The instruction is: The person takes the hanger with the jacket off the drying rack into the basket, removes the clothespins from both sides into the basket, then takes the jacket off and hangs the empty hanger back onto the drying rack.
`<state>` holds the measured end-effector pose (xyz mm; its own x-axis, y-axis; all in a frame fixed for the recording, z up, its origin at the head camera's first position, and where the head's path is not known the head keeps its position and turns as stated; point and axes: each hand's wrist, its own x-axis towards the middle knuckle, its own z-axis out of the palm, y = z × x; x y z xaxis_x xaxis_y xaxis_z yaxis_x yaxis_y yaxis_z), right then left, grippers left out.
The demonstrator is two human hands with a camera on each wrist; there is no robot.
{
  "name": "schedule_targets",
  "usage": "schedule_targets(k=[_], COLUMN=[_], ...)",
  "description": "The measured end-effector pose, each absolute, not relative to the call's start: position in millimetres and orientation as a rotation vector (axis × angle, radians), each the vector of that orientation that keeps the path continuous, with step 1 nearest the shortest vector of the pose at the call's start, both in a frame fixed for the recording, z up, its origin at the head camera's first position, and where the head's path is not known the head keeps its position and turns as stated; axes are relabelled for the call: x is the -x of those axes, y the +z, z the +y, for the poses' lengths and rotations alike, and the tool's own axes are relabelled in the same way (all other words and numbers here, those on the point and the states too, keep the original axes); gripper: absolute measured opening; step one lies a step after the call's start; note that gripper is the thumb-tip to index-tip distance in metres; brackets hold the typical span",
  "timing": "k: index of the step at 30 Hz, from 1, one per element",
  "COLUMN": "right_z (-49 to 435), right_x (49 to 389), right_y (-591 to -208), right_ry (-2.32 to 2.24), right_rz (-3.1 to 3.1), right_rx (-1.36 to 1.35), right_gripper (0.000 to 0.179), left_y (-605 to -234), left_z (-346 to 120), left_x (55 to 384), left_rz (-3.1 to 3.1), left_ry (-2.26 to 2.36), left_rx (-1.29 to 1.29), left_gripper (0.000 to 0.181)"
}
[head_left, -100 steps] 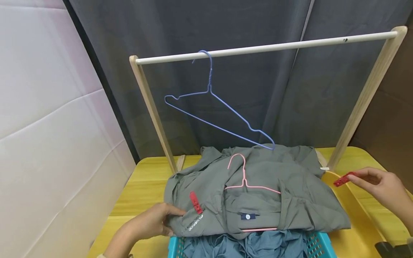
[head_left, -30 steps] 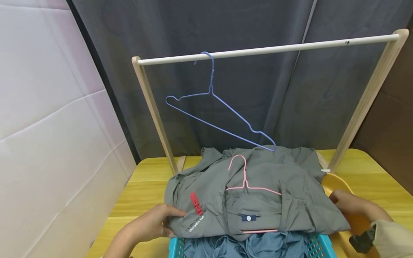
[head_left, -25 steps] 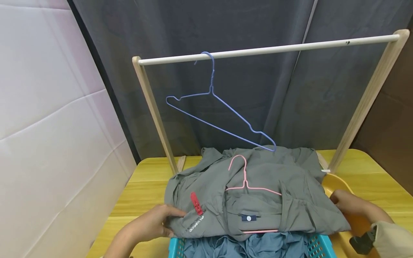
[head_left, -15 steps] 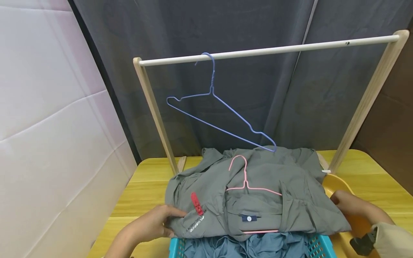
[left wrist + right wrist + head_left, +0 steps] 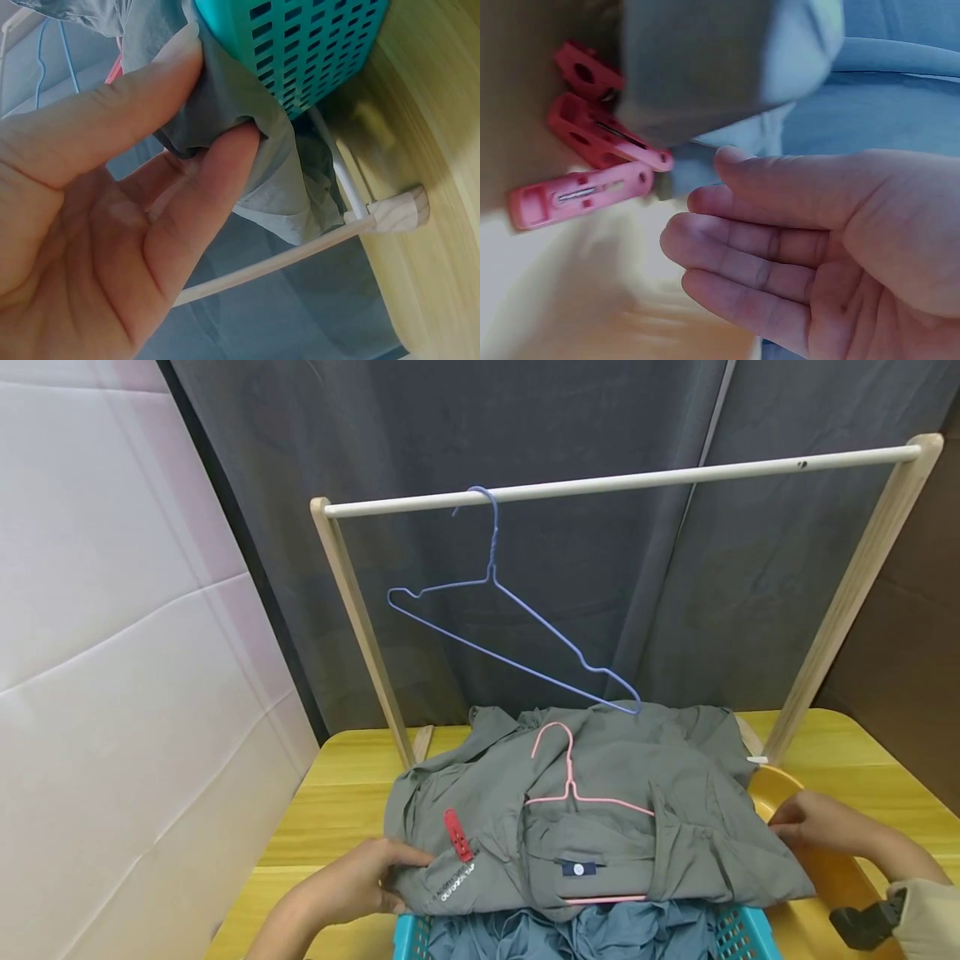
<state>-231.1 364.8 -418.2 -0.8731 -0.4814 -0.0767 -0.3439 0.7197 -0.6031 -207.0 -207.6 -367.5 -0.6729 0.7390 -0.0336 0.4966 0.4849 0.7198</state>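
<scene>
A grey shirt (image 5: 600, 843) lies over a turquoise basket (image 5: 750, 931), with a pink hanger (image 5: 570, 768) partly inside its neck. One red clothespin (image 5: 457, 835) sits on the shirt's left side by the printed letters. My left hand (image 5: 360, 881) pinches the shirt's left edge between thumb and fingers, as the left wrist view shows closely. My right hand (image 5: 828, 827) is at the yellow tray (image 5: 825, 935), fingers fairly straight and nothing visibly held. Red clothespins (image 5: 581, 196) lie just beyond its fingertips in the right wrist view, partly hidden by blurred grey cloth (image 5: 697, 67).
A blue hanger (image 5: 517, 593) hangs from the white rail (image 5: 622, 485) of a wooden rack, above the shirt. Blue cloth (image 5: 570, 935) fills the basket under the shirt. The rack's posts (image 5: 855, 602) stand on a yellow wooden table (image 5: 315, 827).
At first my right hand held a red clothespin beside the tray. It went down into the tray, and now has drawn slightly up and right without one visible. My left hand keeps its grip.
</scene>
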Motion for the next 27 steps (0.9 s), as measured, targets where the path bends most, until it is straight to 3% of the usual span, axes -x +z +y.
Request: schedule_targets(k=[5, 17, 27], right_z=[366.4, 352.7, 315.8], right_x=[226.5, 218.7, 205.6], right_y=[-406.4, -359.9, -328.3], right_ry=[-0.890, -0.655, -0.482], right_rz=[2.729, 2.896, 3.042], right_rx=[0.678, 0.421, 0.644], right_gripper=[0.017, 0.030, 0.025], left_y=[-367.4, -368.2, -369.2], left_z=[-208.1, -208.3, -208.2], left_x=[206.5, 206.5, 206.5], left_rz=[2.423, 2.415, 2.408], left_ry=[0.986, 1.011, 1.023], left_rx=[-1.068, -1.041, -1.024], left_gripper=[0.047, 0.047, 0.046])
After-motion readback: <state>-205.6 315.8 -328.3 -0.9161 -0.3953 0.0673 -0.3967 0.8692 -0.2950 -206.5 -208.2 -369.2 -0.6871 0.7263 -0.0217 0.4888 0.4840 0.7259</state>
